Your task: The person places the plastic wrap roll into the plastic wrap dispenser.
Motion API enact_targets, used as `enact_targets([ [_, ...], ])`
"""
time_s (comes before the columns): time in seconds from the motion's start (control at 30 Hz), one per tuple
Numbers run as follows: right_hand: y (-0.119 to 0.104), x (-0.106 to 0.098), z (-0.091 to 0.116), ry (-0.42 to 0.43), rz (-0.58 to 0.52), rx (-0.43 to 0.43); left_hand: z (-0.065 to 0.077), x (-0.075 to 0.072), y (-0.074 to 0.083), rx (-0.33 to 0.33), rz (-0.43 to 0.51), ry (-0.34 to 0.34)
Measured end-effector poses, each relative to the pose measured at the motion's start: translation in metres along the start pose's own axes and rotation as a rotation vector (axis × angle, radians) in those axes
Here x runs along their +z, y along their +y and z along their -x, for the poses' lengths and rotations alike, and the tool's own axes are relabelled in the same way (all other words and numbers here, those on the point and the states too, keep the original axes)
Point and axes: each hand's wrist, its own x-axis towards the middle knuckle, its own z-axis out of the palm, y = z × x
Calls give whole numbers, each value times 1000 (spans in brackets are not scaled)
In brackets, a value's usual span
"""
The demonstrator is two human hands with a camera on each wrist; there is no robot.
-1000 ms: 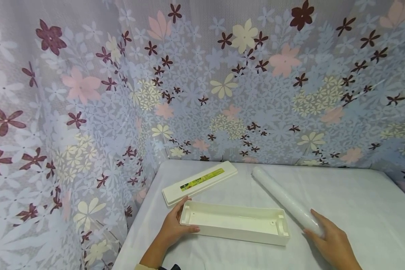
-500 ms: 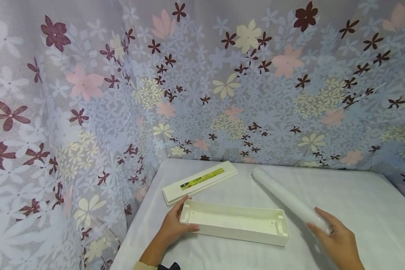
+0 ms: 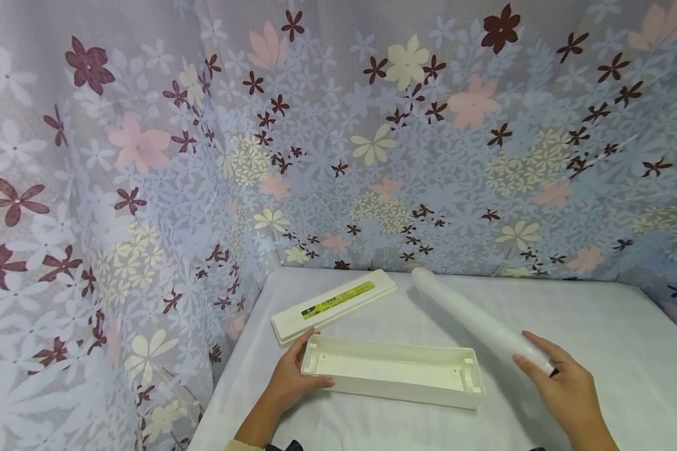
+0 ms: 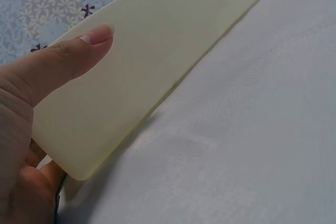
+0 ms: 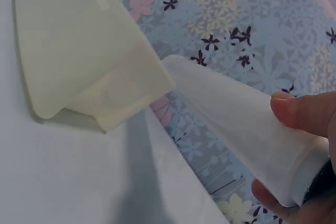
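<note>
Your L hand [image 3: 289,376] grips the left end of the open box [image 3: 395,389], thumb on the near outer wall, fingers round the left end. Your R hand [image 3: 566,391] pinches the near end of the white roll [image 3: 479,316] btwn thumb & fingers. Hands are well apart, each w/ its own load.

Box sits open side up on the tabletop [image 3: 626,326]; roll is to its right, slanting far left to near right, & looks raised, b/c its shadow falls apart from it. Lid [image 3: 338,313] lies just beyond the box, label up; can't tell if they touch.

Step in hand, I'd judge: L steadies box, R handles roll. You've got the roll by one end only, so the far end prob. wants to dip or swing: firm pinch, slow wrist. Surface looks smooth, so it may slip; get more palm under it vs. squeezing harder. Don't drag it across the box's right wall, lift clear. If you bring it over the box, turn it parallel to the long walls 1st & lower it level, so it doesn't knock the end fittings [image 3: 471,379]. L thumb's outside, so brace there w/o blocking the opening.
</note>
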Motion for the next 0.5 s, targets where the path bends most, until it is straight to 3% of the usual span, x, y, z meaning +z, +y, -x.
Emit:
enact_targets([
  [0.2,-12,-6,-3,-22,-72,68,0,1,2,9,-17,3],
  [0.5,-23,-10,-7,-24,-160,29,1,0,1,13,-15,0],
])
